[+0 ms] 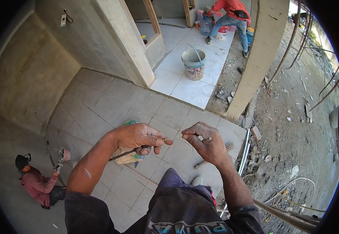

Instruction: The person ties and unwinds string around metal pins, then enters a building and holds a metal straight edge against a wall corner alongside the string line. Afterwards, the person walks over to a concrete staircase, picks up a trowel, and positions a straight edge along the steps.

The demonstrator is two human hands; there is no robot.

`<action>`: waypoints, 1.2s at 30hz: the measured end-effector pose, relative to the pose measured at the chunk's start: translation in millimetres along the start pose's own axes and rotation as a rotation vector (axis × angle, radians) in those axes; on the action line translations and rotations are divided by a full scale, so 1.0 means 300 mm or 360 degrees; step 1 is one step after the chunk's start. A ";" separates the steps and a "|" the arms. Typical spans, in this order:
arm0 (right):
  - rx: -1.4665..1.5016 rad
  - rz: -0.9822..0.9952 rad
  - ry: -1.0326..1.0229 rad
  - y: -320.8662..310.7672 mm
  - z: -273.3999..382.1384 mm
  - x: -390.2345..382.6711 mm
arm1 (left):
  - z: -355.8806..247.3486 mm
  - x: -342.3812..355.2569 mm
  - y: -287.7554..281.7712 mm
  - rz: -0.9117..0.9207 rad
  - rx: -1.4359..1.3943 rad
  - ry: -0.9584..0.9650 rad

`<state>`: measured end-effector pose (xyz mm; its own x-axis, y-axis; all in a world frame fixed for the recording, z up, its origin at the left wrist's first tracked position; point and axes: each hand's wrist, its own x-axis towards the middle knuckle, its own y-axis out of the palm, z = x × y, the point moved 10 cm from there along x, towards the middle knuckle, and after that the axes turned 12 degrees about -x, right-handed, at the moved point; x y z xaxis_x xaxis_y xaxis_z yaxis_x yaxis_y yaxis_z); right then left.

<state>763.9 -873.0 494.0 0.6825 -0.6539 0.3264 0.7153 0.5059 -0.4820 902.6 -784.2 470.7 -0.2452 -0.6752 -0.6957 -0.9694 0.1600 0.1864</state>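
Note:
My left hand [144,138] is closed, thumb and forefinger pinching a thin pale strand [171,139]. A dark, narrow rod or strip [122,155] runs from under that hand's curled fingers toward the lower left; its exact kind is unclear. Facing it, my right hand [205,140] pinches the strand's other side between thumb and fingertips. Both hands are raised over the tiled floor, a small gap apart. Partly hidden below the left forearm lies a crumpled sack [132,159]. Behind the right wrist is a brush-like tool with splayed bristles [229,147].
A worker [40,181] crouches by the wall at left near a small bucket [64,155]. Ahead, a large bucket [193,64] stands on white tiles. Another worker [234,17] bends over containers beyond. A concrete post [257,58] and rubble ground [282,136] lie to the right.

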 end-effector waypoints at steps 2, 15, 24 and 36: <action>-0.0141 0.0012 -0.0014 -0.014 -0.046 0.054 | -0.029 0.048 -0.043 0.0026 -0.0017 0.0033; 0.0338 0.0279 0.0384 0.289 -0.269 0.426 | -0.192 0.312 -0.445 0.0290 -0.0012 -0.0161; 0.0120 0.0128 0.0441 0.348 -0.332 0.752 | -0.350 0.414 -0.769 0.0340 0.0275 -0.0246; 0.0035 0.0007 0.0245 0.301 -0.370 1.043 | -0.527 0.493 -0.980 0.0291 -0.0084 -0.0122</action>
<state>1025.3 -1094.3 462.4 0.6560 -0.7292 0.1949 0.7165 0.5203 -0.4646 1153.5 -1045.0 422.7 -0.4192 -0.5814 -0.6973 -0.9071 0.2352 0.3491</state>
